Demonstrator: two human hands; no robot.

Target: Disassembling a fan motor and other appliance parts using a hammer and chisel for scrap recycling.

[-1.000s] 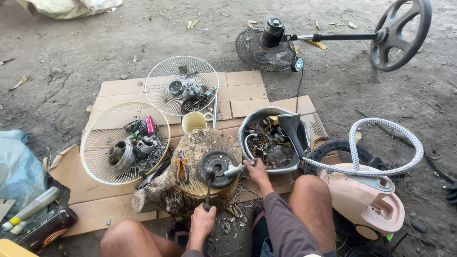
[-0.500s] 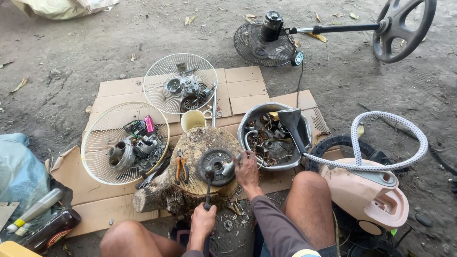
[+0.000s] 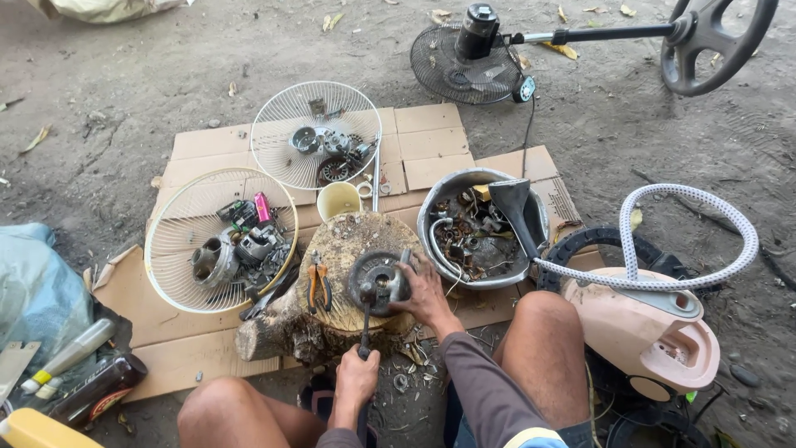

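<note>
On rough stump (image 3: 348,249), hands gripping round metal motor (image 3: 377,282)

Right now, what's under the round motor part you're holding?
The round motor part rests on a tree stump, steadied by the right hand. The wood directly beneath it is covered.

I've got the motor (image 3: 377,282) on the stump (image 3: 332,290), pliers (image 3: 318,284) left of it, cup (image 3: 338,200) just behind, parts-filled fan guard (image 3: 220,241) left, metal basin (image 3: 481,228) right, vacuum cleaner (image 3: 647,328) beyond that, all on cardboard (image 3: 431,145).
</note>
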